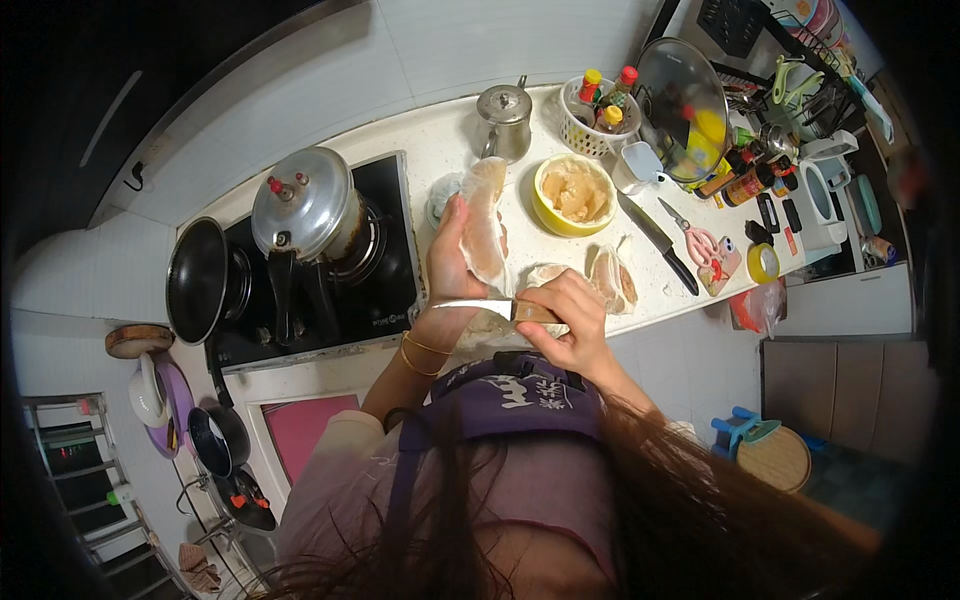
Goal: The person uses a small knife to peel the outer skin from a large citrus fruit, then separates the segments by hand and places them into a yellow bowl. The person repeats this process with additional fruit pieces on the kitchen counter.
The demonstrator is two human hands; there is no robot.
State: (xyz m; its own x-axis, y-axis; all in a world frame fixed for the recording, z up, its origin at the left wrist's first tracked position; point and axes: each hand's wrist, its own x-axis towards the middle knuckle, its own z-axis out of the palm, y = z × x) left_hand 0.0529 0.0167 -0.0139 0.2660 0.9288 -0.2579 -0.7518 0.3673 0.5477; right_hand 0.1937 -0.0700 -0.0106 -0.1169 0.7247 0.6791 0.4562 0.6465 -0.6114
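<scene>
In my left hand [448,262] is a long, pale pomelo segment [486,225], held upright with the fingers round its back. My right hand [572,322] is closed on the wooden handle of a small knife [480,306]. Its blade points left, across the base of my left hand and just below the segment. More pomelo segments [611,280] with white skin lie on the counter beyond my right hand, one partly hidden by it. Behind them a yellow bowl [549,217] with a pale rim holds peeled pomelo flesh [578,190].
Left stands a cooktop [385,215] with a pressure cooker [300,205] and frying pan [198,270]. A metal kettle [505,125] and a basket of bottles [590,135] are at the back. Right of the bowl lie a large knife [655,240], scissors [697,240] and a tape roll [763,263].
</scene>
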